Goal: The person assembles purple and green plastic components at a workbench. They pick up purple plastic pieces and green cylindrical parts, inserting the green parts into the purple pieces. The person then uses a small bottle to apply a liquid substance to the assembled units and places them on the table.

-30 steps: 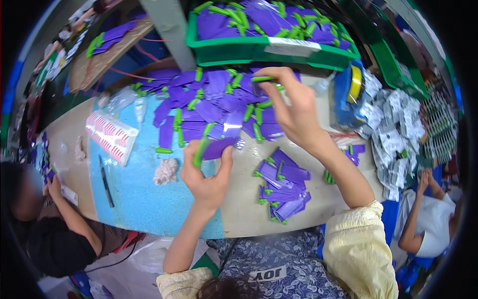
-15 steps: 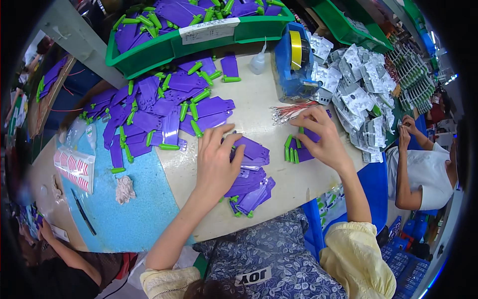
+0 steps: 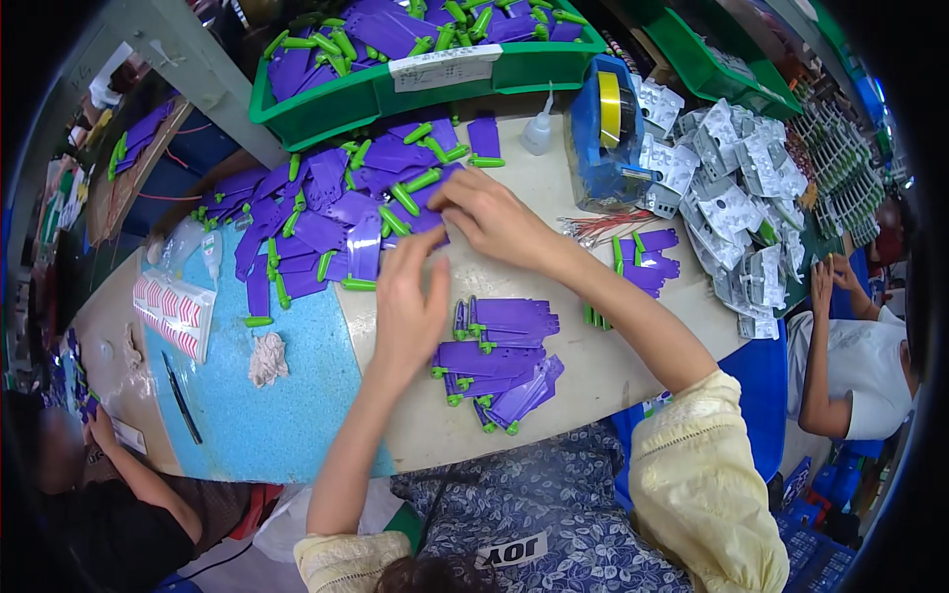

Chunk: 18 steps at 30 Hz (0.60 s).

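Observation:
A heap of flat purple plastic pieces with green ends [image 3: 321, 232] lies across the left and middle of the table. At its right edge my right hand [image 3: 499, 222] reaches over, fingers bent round a purple piece. My left hand [image 3: 407, 306] is beside it, fingertips at the heap's edge, thumb apart from the fingers and nothing visible in its grasp. Below and right of my left hand, several purple pieces are stacked in small groups [image 3: 504, 366]. Under my right forearm, more purple pieces [image 3: 647, 262] lie, partly hidden.
A green bin [image 3: 326, 117] full of purple pieces stands at the back. Right of it are a white dropper bottle [image 3: 537, 133], a blue tape dispenser [image 3: 593, 148], red wires [image 3: 608, 227] and piled silvery-white parts [image 3: 736, 188]. A black pen [image 3: 181, 395] lies on the blue mat [image 3: 297, 425]. Co-workers sit both sides.
My right hand has left the purple pieces on the right and crossed left to the heap. My left hand has come away from the stacked groups. The view has shifted slightly.

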Motion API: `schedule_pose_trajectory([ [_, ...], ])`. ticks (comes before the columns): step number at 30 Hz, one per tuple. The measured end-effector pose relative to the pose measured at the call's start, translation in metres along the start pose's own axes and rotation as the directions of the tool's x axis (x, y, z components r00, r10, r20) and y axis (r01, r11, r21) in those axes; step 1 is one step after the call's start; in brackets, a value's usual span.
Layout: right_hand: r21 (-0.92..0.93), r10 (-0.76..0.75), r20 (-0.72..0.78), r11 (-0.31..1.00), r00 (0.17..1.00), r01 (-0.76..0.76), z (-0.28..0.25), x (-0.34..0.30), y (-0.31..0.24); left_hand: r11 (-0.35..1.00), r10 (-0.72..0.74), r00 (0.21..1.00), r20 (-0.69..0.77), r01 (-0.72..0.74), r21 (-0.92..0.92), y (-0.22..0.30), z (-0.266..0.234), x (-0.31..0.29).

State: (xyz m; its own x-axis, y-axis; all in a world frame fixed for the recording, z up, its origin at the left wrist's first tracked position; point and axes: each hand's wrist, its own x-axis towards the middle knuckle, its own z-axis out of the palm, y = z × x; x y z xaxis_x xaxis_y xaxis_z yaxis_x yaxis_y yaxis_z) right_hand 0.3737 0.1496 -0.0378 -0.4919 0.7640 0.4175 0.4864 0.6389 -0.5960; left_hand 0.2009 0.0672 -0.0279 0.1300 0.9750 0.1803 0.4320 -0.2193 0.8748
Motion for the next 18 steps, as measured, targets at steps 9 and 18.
schedule_pose_trajectory([
  [9, -0.175, 0.231, -0.614, 0.893, 0.755, -0.415, -0.094, -0.101, -0.046, 0.919, 0.364, 0.888, 0.282, -0.391, 0.044, 0.011, 0.000, -0.030],
  [18, 0.050, 0.448, -0.310, 0.889, 0.839, -0.456, -0.156, -0.097, 0.046, 0.942, 0.307, 0.910, 0.280, -0.332, 0.044, 0.016, 0.013, -0.040],
])
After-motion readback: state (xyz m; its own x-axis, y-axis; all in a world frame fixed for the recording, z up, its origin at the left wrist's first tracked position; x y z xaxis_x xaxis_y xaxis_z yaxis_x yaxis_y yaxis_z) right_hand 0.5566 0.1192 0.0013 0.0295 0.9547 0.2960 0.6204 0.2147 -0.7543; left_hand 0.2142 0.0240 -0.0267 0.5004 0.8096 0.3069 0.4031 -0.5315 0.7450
